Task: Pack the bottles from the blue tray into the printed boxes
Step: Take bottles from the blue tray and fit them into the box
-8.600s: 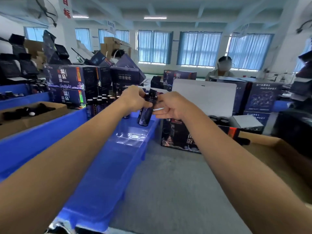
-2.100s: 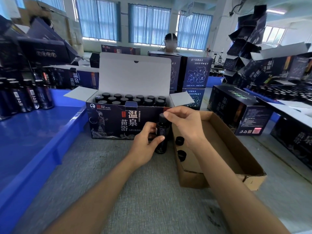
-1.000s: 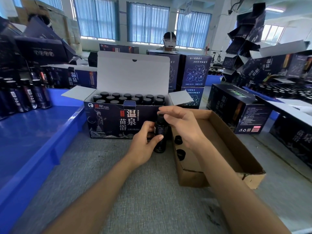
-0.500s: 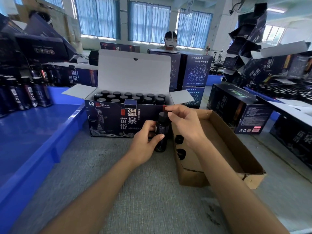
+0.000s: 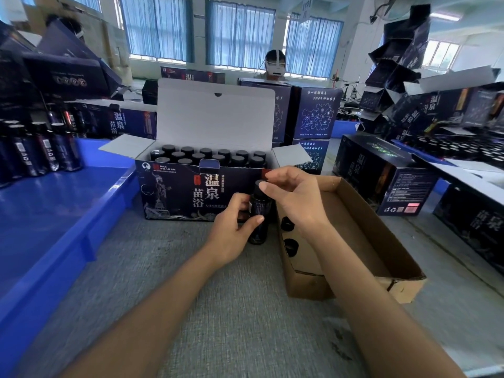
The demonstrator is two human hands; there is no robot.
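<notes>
One glossy cylindrical bottle (image 5: 259,232): left fingers (image 5: 240,201) wrap it, right fingers (image 5: 275,188) pinch its cap (image 5: 257,184).

Both hands (image 5: 296,199) grip one dark bottle (image 5: 260,214)

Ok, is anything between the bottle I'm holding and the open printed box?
Only the box's own front wall: the bottle, gripped by the left hand with the right hand on its cap, sits below the rim. The lid stands open.

Bright window daylight; wide-angle bending and slight blur at edges.
</notes>
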